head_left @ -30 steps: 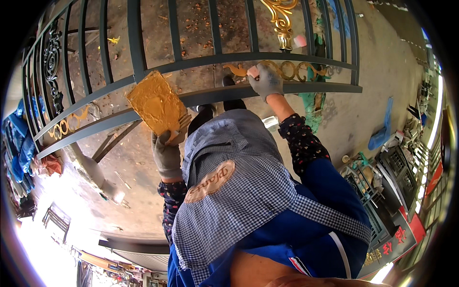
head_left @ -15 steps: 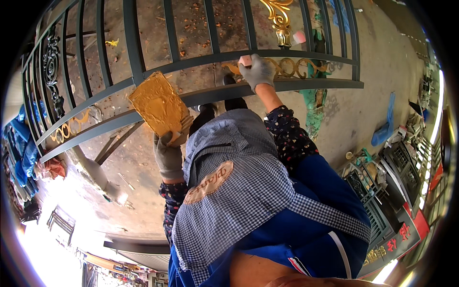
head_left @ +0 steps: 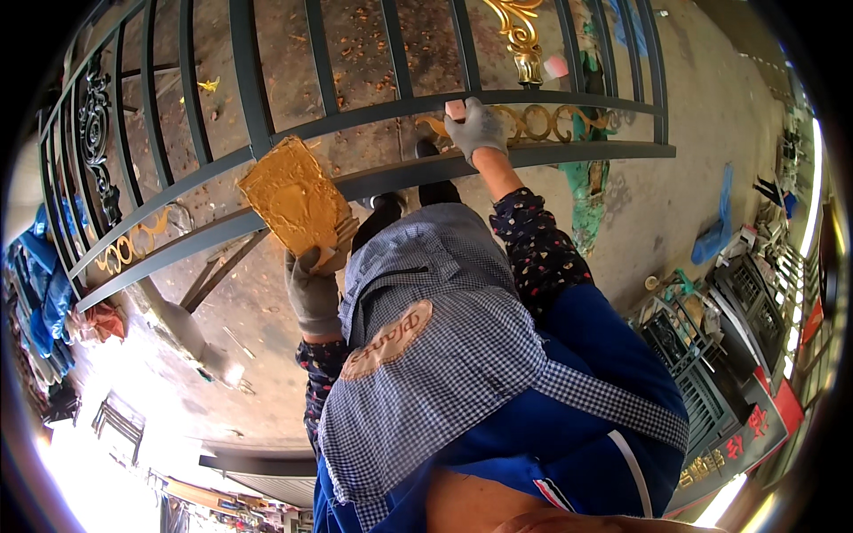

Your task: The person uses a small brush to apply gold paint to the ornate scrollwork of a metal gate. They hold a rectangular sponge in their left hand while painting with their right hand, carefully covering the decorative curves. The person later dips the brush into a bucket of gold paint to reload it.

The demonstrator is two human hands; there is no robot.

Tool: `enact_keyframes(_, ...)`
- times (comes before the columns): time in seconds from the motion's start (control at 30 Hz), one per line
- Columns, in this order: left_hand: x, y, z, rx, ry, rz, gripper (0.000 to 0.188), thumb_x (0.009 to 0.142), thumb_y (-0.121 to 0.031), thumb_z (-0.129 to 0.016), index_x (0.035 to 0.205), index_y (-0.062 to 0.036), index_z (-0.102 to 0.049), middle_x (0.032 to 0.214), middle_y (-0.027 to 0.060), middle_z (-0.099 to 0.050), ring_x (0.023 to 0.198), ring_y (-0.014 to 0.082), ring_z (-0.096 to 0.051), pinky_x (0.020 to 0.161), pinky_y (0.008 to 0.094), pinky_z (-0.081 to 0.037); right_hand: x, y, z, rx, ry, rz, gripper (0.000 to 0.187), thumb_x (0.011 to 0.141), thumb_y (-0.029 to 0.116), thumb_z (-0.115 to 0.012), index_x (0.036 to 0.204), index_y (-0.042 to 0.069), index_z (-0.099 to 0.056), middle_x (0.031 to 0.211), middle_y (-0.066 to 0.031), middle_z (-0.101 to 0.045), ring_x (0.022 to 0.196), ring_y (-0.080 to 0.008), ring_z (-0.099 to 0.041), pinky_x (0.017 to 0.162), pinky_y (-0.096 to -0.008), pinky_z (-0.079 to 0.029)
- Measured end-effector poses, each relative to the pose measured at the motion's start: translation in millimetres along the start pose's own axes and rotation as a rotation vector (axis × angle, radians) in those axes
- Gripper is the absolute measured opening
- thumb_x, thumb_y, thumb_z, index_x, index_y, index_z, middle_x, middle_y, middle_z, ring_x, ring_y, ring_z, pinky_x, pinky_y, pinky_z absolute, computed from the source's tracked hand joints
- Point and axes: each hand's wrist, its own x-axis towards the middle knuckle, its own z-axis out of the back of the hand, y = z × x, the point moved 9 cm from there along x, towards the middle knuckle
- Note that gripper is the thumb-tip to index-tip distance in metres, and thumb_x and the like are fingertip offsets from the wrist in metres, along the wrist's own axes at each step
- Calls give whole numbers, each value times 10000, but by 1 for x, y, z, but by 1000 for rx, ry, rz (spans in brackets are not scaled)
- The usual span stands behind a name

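My left hand (head_left: 313,289), in a grey glove, grips the lower end of a flat rectangular board (head_left: 295,197) smeared thickly with gold paint. The board is tilted in front of a dark grey metal railing (head_left: 391,107). My right hand (head_left: 478,131), also gloved, pinches a small pink sponge block (head_left: 455,110) at the railing's curved middle bar. Beside that hand runs a row of scroll rings (head_left: 538,123), coloured gold, between the two lower bars. A gold ornament (head_left: 524,49) rises above them on an upright.
A second pink block (head_left: 556,67) lies beyond the bars. Under the railing stands a green-stained support (head_left: 584,209); a pale post (head_left: 178,333) is at left. Blue plastic (head_left: 713,233) lies on the floor at right, near stacked metal panels (head_left: 702,391). Blue sheeting (head_left: 40,275) heaps at far left.
My right hand has shifted very slightly left along the bar with the pink sponge block. The left hand and the gold-smeared board stay nearly the same.
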Motion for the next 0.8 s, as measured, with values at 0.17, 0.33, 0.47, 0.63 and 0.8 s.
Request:
enact_keyframes(0.17, -1, -7, 2, -17, -4, -15, 497, 871, -89, -585, 1345, 22, -488, 1317, 147, -570, 1218, 283, -565, 1041, 389, -455, 3, -18, 29, -132, 138, 27, 371, 803, 371, -686, 971, 50, -606, 959, -217, -676, 943, -409, -650, 773, -471, -516)
enact_keyframes(0.33, -1, -9, 6, 43, -5, -39, 515, 882, -126, -597, 1368, -6, -479, 1303, 140, -575, 1163, 301, -599, 976, 400, -510, -3, -9, 36, -151, 106, 242, 327, 816, 325, -682, 1035, 93, -608, 1026, -170, -674, 972, -374, -656, 817, -472, -522)
enact_keyframes(0.47, -1, -10, 3, 21, 30, -33, 500, 887, -119, -591, 1360, 2, -482, 1303, 144, -576, 1176, 290, -592, 990, 393, -497, -15, 2, 21, -249, 103, 419, 307, 816, 298, -665, 1047, 104, -607, 1056, -163, -658, 962, -384, -645, 818, -478, -516)
enact_keyframes(0.63, -7, -7, 4, -34, 8, -19, 460, 894, -105, -579, 1330, 20, -500, 1286, 141, -587, 1182, 261, -587, 1014, 367, -468, 2, -14, 39, -366, 107, 306, 285, 816, 290, -646, 1032, 109, -606, 1043, -158, -657, 971, -403, -630, 829, -479, -509)
enact_keyframes(0.8, -14, 2, 13, -24, -60, -61, 459, 880, -113, -589, 1313, 19, -515, 1260, 132, -597, 1175, 249, -583, 1013, 356, -463, -16, 8, 20, -316, 184, 414, 298, 822, 300, -643, 1045, 107, -603, 1059, -169, -659, 991, -402, -628, 831, -480, -511)
